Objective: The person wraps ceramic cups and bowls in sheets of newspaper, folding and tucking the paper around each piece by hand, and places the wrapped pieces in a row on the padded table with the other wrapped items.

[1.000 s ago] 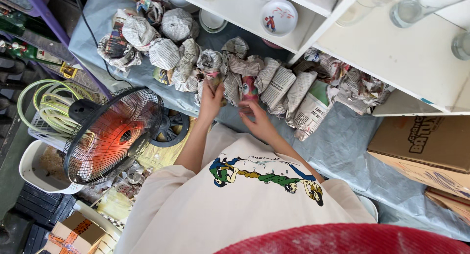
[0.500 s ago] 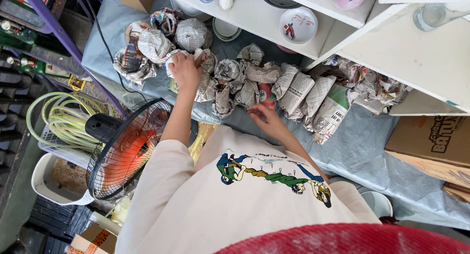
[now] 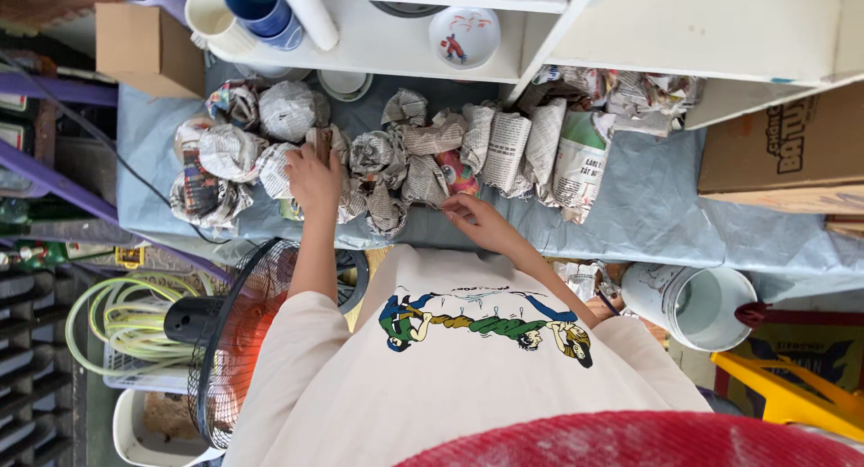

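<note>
Blue-cloth-covered counter (image 3: 666, 224) is packed with crumpled newspaper-wrapped bundles (image 3: 423, 152), probably padded against knocks. Left hand (image 3: 315, 181) fingers clasp a small brown block-shaped object (image 3: 319, 143); right hand (image 3: 477, 222) rests loose, grasping nothing.

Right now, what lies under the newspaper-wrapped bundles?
A pale blue cloth lies under the newspaper-wrapped bundles. Whatever is beneath the cloth is covered. The left hand rests among them.

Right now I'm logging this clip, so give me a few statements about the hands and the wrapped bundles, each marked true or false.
1. The left hand rests among newspaper-wrapped bundles. True.
2. The right hand holds a blue cup. False: it lies at the edge of the bundles on the blue sheet; the blue cup sits on the shelf.
3. A fan stands under the left arm. True.
4. The white bucket stands on the shelf. False: it stands beside the sheet.
</note>
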### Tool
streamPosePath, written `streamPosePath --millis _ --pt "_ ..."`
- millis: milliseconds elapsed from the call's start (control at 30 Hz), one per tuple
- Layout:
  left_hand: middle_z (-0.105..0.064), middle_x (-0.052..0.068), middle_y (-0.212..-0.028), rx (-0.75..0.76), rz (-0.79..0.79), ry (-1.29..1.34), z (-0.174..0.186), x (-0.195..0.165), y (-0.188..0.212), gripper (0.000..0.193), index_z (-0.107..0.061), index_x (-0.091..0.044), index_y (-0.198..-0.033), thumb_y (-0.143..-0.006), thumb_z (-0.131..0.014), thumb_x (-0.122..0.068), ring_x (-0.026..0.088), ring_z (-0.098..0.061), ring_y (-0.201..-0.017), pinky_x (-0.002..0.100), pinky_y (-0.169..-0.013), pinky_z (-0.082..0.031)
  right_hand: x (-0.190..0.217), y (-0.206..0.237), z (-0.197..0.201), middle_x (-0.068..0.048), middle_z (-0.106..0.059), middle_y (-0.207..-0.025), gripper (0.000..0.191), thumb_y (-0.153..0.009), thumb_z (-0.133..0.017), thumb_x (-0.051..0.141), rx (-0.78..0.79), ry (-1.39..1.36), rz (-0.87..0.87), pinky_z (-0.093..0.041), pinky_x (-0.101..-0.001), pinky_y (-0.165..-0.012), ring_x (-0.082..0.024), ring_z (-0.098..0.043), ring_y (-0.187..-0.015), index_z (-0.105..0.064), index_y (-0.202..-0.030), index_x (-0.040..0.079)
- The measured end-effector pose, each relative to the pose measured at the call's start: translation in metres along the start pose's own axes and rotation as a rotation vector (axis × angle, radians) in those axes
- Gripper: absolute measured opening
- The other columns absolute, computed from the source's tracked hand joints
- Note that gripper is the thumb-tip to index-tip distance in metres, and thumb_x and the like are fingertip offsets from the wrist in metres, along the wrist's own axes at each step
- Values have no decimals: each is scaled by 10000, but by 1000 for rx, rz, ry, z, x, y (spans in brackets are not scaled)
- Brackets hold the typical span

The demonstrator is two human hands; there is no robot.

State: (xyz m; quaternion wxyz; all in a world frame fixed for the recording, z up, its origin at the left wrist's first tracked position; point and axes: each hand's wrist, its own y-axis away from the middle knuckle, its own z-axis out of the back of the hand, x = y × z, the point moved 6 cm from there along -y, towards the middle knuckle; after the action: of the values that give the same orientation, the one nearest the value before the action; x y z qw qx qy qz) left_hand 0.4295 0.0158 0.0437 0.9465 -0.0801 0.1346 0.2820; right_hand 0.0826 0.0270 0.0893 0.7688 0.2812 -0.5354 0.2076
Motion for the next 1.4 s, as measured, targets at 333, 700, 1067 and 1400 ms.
streamPosePath --millis 333,700,1067,1400 --pt "-550 181 -1195 -27 -60 121 46 -28 -10 444 -595 -28 -1207 -907 -795 -288 424 -576 -1108 533 -775 -533 -16 28 103 -84 -715 -1124 224 -1060 -579 110 -327 -211 67 -562 -305 -904 -155 -708 -1052 -629 -1256 15" --pt "-762 72 -988 529 -414 932 72 -267 76 219 -624 -70 -1241 -1035 -614 -143 151 -744 -934 299 -760 -558 -184 64 298 -184 -659 -1264 304 -1045 -536 91 -910 -1243 -63 -594 -411 -961 -291 -667 -1155 -532 -1333 -4" --pt "-752 91 -1031 804 -797 763 -22 -452 129 208 -660 -70 -1155 -998 -646 -205 219 -732 -955 363 -827 -562 -175 23 351 -140 -682 -1228 391 -1007 -629 243 -1018 -1094 -273 -600 -428 -846 -262 -723 -1034 -568 -1335 39" --pt "-758 88 -1004 808 -784 677 -108 -528 114 174 -671 -50 -1106 -969 -652 -155 202 -739 -935 340 -829 -571 -159 18 415 -172 -675 -1224 497 -930 -714 15 -1026 -1143 -63 -636 -469 -848 -314 -738 -1011 -470 -1362 2"
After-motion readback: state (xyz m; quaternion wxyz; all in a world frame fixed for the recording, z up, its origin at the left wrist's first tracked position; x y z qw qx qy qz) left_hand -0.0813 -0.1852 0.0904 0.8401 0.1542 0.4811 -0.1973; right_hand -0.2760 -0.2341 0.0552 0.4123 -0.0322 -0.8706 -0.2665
